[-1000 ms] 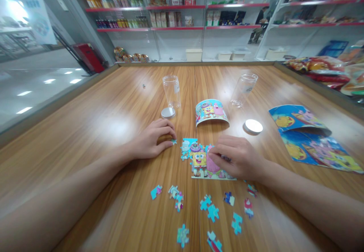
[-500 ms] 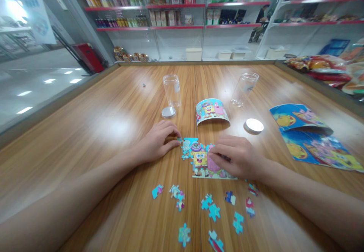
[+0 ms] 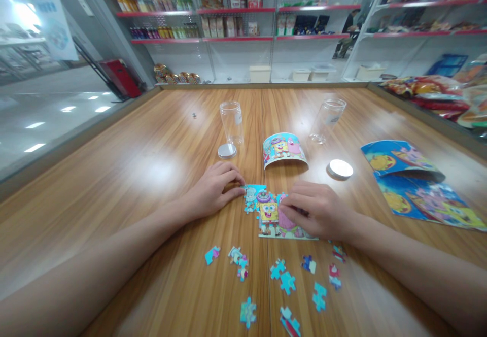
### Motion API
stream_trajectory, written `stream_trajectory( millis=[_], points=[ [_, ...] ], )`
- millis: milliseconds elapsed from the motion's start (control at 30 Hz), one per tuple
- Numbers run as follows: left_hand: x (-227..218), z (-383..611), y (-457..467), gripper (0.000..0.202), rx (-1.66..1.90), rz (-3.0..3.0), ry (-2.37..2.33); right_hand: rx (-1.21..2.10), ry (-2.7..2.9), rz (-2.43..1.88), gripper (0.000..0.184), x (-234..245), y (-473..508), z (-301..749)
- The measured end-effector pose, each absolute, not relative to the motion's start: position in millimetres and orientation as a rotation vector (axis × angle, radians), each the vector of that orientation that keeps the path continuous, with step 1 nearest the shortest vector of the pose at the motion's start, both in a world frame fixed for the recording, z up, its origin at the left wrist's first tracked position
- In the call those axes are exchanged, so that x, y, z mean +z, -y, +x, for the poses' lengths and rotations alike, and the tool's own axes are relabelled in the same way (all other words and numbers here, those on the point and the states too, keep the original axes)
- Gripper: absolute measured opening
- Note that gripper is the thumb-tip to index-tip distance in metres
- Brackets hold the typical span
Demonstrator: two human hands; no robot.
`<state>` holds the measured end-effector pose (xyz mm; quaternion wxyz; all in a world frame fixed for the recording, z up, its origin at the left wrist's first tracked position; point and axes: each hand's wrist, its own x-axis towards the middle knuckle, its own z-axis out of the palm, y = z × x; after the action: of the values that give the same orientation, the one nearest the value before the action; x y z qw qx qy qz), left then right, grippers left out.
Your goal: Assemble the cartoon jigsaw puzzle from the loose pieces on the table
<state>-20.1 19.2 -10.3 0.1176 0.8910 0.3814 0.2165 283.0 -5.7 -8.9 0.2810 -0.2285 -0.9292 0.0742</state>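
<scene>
A partly assembled jigsaw puzzle (image 3: 268,212) with cartoon figures lies flat on the table between my hands. My left hand (image 3: 222,189) is at its upper left edge, thumb and fingers closed on a small blue puzzle piece that is mostly hidden. Over the puzzle's right part rests my right hand (image 3: 317,207), fingers curled together and tips on the pink figure; whatever they may hold is hidden. Several loose pieces lie nearer to me, among them a blue one (image 3: 287,282) and a greenish one (image 3: 248,312). Beyond the puzzle stands a curled picture card (image 3: 285,150).
Two clear jars (image 3: 231,124) stand farther back, with a silver lid (image 3: 227,150) and a white lid (image 3: 340,168) nearby. Blue printed sheets (image 3: 426,195) lie at the right. Past the table are stocked shelves (image 3: 236,10), and packaged goods (image 3: 429,93) sit at right.
My left hand and its piece seem to have shifted very slightly right, closer against the puzzle's left edge. The right hand stays in place. The whole view has moved a little.
</scene>
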Motion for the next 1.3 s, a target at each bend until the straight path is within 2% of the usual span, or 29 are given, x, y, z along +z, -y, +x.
stream_trajectory(
  millis=[667,867,1300],
  points=[
    [-8.5,-17.9,-16.1,0.015,0.652,2.636,-1.098,0.228,2.516,-0.627,0.022,-8.5,6.3,283.2],
    [-8.4,-19.6,-15.2,0.024,0.676,2.652,-1.018,0.22,2.531,-0.637,0.02,-10.1,6.0,283.5],
    [-8.8,-19.6,-16.5,0.022,0.748,2.62,-1.019,0.221,2.516,-0.666,0.024,-6.5,7.4,281.5]
  ],
)
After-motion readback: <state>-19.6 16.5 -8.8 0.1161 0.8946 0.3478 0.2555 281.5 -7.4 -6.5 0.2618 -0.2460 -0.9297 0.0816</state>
